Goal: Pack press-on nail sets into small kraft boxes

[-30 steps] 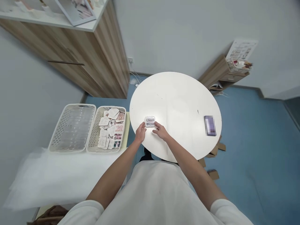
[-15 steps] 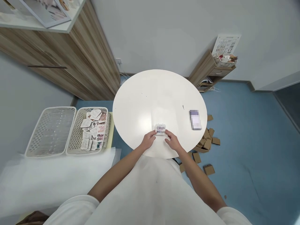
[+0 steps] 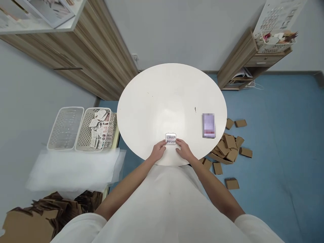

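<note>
A small clear case of press-on nails [image 3: 170, 138] lies near the front edge of the white oval table [image 3: 172, 91], with two rows of decorated nails showing through it. My left hand [image 3: 158, 151] grips its left side with the fingertips. On the opposite side, my right hand [image 3: 184, 149] has its fingers against the case's right edge. Both thumbs point inward below the case, apart from each other.
A blurred purple object [image 3: 209, 125] lies at the table's right. Left are a basket of nail cards [image 3: 81, 133], a basket of clear cases [image 3: 54, 135], white sheets [image 3: 73, 170] and flattened cardboard [image 3: 30, 222]. Small brown boxes [image 3: 229, 141] are piled on the floor at right.
My view has shifted, bringing the brown cardboard at lower left and more of the right-hand cabinet into sight. Both hands stay at the sides of the nail case.
</note>
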Action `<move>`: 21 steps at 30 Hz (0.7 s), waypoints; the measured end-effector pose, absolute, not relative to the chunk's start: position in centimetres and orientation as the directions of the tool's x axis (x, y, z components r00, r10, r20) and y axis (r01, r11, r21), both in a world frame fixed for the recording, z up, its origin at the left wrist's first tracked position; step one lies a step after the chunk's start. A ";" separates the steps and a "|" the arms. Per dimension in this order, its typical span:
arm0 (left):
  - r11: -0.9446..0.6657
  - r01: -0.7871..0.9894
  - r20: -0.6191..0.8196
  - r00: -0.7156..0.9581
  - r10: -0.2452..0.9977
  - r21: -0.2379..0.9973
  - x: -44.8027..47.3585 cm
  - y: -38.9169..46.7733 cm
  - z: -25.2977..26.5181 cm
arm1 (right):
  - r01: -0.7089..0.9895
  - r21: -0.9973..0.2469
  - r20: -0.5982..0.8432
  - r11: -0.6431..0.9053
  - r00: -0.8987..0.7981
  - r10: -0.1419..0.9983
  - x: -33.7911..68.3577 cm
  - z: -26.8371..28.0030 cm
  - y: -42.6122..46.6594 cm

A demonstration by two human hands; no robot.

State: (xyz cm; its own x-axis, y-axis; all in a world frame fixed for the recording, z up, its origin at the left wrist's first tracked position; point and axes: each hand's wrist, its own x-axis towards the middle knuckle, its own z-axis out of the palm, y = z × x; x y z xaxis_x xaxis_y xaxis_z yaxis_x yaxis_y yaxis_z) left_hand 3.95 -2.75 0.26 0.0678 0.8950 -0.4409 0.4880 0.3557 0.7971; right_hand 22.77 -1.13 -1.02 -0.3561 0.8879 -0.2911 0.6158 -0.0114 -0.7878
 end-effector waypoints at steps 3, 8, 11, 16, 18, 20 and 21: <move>0.303 0.582 -0.413 0.063 0.908 0.754 4.3 -3.0 0.4 | 0.659 -0.749 -0.249 0.063 -0.368 0.896 22.7 -1.0 -1.5; 0.086 0.724 -0.237 0.109 0.965 0.684 3.7 -3.9 0.5 | 0.723 -0.603 -0.152 0.337 -0.519 0.841 22.7 -0.9 -2.9; -0.046 0.783 -0.196 0.212 0.958 0.621 2.7 -4.8 0.3 | 0.721 -0.492 -0.149 0.489 -0.623 0.768 22.6 -1.2 -3.5; -0.185 0.841 -0.194 0.321 0.927 0.508 0.8 -5.5 0.1 | 0.780 -0.389 -0.149 0.490 -0.578 0.802 22.1 -1.6 -3.3; -0.256 0.838 -0.180 0.381 0.907 0.482 0.2 -5.3 0.1 | 0.806 -0.406 -0.163 0.432 -0.529 0.833 21.8 -1.3 -3.0; -0.285 0.842 -0.173 0.399 0.900 0.458 -0.3 -5.0 0.1 | 0.818 -0.452 -0.184 0.355 -0.475 0.860 21.6 -0.8 -2.9; -0.279 0.849 -0.175 0.390 0.904 0.449 -0.5 -4.7 0.0 | 0.818 -0.477 -0.195 0.321 -0.455 0.869 21.5 -0.4 -2.9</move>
